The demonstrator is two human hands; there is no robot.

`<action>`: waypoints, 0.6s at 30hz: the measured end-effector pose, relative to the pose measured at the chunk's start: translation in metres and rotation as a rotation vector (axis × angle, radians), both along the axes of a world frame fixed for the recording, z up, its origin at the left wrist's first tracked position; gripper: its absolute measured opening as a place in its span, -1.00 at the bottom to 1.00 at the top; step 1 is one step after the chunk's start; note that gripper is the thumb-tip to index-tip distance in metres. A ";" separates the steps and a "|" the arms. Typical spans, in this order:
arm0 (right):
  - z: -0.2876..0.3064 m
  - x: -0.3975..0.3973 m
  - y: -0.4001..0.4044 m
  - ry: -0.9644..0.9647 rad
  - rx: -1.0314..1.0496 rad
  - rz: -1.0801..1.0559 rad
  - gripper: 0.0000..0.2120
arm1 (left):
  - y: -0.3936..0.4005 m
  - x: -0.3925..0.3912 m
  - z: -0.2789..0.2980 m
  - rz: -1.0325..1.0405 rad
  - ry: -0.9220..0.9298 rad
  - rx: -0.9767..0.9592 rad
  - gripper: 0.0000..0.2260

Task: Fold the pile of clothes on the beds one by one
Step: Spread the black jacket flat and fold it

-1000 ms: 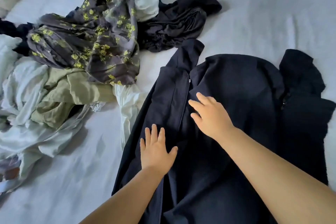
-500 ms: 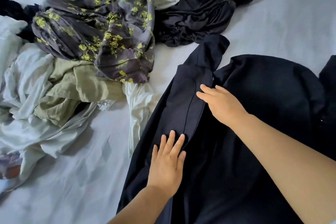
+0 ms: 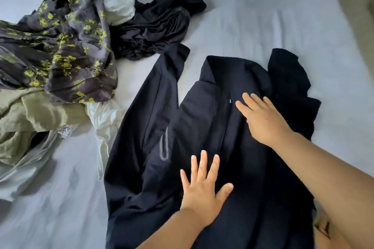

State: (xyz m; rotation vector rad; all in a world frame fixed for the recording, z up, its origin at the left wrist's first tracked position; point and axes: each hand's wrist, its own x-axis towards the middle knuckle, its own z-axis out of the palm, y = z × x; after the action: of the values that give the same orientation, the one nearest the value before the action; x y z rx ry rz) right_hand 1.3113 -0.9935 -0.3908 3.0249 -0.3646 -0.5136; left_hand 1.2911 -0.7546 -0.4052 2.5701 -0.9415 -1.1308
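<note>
left hand: nearest, flat on the dark navy garment, fingers straight and spread, grip apart, holds nothing
right hand: just beyond the left hand, palm down on the navy garment's upper part, fingers straight, grip apart, pressing the cloth
dark navy garment: spread out on the bed, under both hands; one long panel with a grey loop mark lies on its left side, collar end farthest from camera
white cloth: just left of the navy garment, touching its edge
olive garment: further left of the navy garment, crumpled
floral grey-yellow garment: beyond the olive one, up-left of the navy garment, heaped
black garment: bunched just beyond the navy garment's far left tip
pale white cloth: farthest, between floral and black pieces
</note>
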 end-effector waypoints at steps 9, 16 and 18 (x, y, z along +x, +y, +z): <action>-0.007 -0.074 -0.053 0.093 0.013 -0.300 -0.59 | -0.069 -0.010 -0.015 -0.273 -0.213 0.005 -0.43; -0.026 -0.086 -0.071 0.048 0.112 -0.322 -0.59 | -0.123 -0.007 -0.039 -0.385 -0.249 -0.066 -0.41; -0.033 -0.085 -0.072 0.033 0.135 -0.332 -0.59 | -0.128 0.018 -0.047 -0.169 -0.339 -0.036 -0.37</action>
State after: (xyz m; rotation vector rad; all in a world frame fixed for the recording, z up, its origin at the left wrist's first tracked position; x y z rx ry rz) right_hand 1.2264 -1.0651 -0.4234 3.0913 -0.8720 -0.6281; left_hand 1.3092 -0.8828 -0.4521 2.7465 -1.2591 -0.7133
